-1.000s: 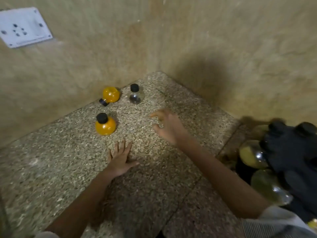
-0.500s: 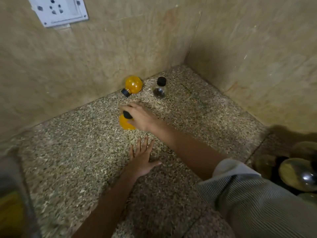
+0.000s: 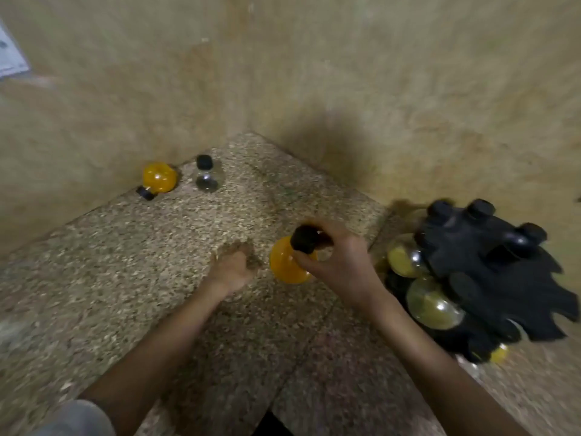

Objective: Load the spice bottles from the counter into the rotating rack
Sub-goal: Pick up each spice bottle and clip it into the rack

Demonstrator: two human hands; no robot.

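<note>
Head camera shows your right hand [image 3: 338, 262] with fingers closed on the neck of an orange spice bottle [image 3: 287, 262] with a black cap, near the middle of the speckled counter [image 3: 125, 294]. Your left hand [image 3: 234, 267] is curled into a loose fist, holding nothing, just left of that bottle. At the far left corner an orange bottle [image 3: 158, 177] lies tipped beside an upright clear bottle [image 3: 207, 176]. On the right stands the black rack [image 3: 490, 262], bottles already in its slots.
</note>
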